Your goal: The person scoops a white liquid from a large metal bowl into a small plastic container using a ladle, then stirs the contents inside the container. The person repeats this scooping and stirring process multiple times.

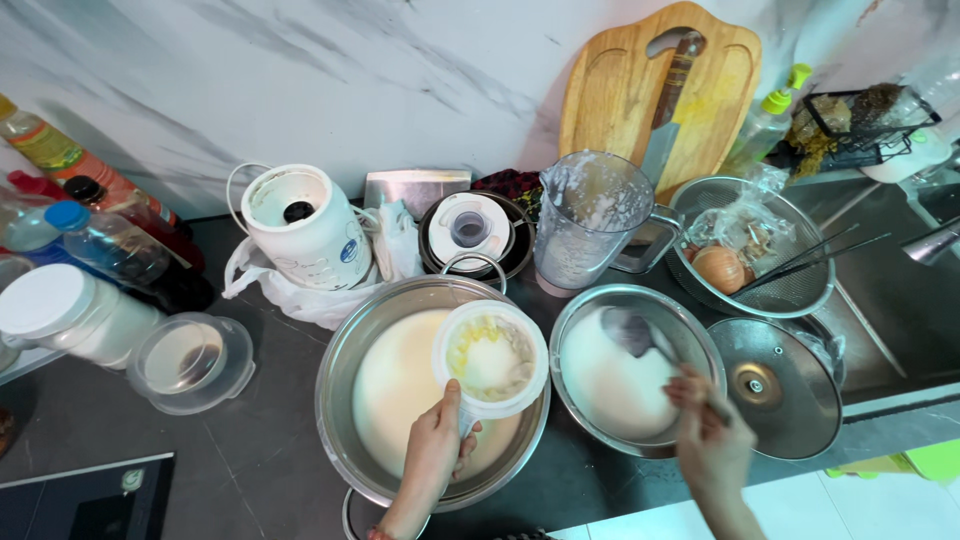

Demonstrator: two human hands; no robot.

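Observation:
My left hand point(437, 452) holds a white round strainer point(490, 359) by its handle over a large steel bowl point(345, 350) of pale liquid. Wet yellowish pulp lies in the strainer. My right hand point(708, 432) grips the handle of a ladle point(636, 335) whose scoop dips into a smaller steel bowl point(690, 330) of white liquid, to the right of the large bowl.
Behind the bowls stand a blender base point(302, 226), a blender lid point(470, 230) and an empty blender jug point(590, 215). A wire colander point(800, 285) with an onion and a pot lid point(775, 385) lie right. Bottles, a jar and a clear lidded container point(190, 362) are left. A cutting board point(655, 85) leans on the wall.

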